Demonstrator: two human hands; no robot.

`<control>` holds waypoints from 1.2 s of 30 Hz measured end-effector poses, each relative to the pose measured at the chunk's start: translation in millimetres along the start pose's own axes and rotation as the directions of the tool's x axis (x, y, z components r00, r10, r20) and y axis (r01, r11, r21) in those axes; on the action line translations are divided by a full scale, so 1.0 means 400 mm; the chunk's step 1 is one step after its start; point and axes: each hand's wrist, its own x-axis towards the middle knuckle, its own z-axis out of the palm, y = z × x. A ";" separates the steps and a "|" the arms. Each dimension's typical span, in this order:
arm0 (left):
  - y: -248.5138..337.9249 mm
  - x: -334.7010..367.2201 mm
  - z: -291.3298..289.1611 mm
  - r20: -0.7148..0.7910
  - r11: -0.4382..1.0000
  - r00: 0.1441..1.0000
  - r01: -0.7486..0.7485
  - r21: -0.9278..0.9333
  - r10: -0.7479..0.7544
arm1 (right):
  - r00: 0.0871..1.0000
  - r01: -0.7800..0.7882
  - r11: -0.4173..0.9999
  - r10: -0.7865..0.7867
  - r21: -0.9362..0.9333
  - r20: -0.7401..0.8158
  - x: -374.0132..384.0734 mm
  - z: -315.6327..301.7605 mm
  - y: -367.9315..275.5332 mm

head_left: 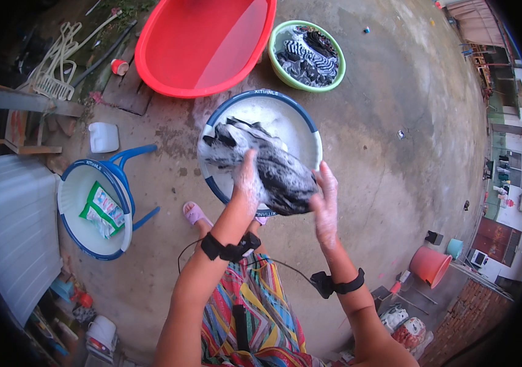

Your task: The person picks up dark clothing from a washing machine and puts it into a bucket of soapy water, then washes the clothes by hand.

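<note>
A dark, wet garment (285, 178) covered in white suds is stretched between my two hands over a white basin with a blue-banded rim (317, 147). My left hand (249, 181), foamy to the wrist, is closed on the cloth near its middle. At the garment's right end, my right hand (326, 208) has it between thumb and fingers, the fingers pointing up. The far left part of the cloth droops over the basin's left rim. White foam (285, 122) fills the part of the basin that shows. What kind of garment it is, I cannot tell.
Beyond stand a large red tub (169, 88) of water and a green basin (278, 68) of soaking clothes. At left are another basin (68, 205) holding a green-and-white packet (103, 211), a blue stand (136, 151) and a white jug (103, 137). A red bucket (430, 266) lies right.
</note>
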 end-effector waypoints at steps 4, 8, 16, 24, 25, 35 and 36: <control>0.025 0.013 0.005 0.196 0.995 0.978 0.084 -0.055 -0.072 | 0.916 0.277 0.847 -0.090 -0.453 0.392 0.024 0.027 0.033; 0.029 0.042 -0.029 0.142 0.984 0.982 -0.141 0.110 0.125 | 0.856 -0.045 0.970 0.162 -0.240 0.491 0.061 0.037 0.133; 0.058 0.058 -0.047 0.302 0.943 0.904 0.238 0.231 -0.302 | 0.507 -0.855 0.316 0.344 0.411 0.790 0.014 0.039 0.269; 0.029 0.011 -0.005 0.331 0.971 0.926 0.120 0.205 -0.184 | 0.594 -0.805 0.196 0.255 0.561 0.763 -0.005 0.008 0.175; 0.026 0.005 -0.002 0.335 0.980 0.929 0.107 0.167 -0.159 | 0.610 -0.780 0.140 0.388 0.610 0.691 -0.007 0.009 0.177; -0.111 -0.157 -0.054 0.177 0.995 0.984 0.019 0.100 -0.037 | 0.916 -0.311 0.899 0.197 0.308 0.349 0.037 0.080 0.157; -0.116 -0.148 -0.071 0.221 0.994 0.975 0.016 0.107 -0.039 | 0.896 -0.442 0.678 0.310 0.588 0.317 0.083 0.080 0.162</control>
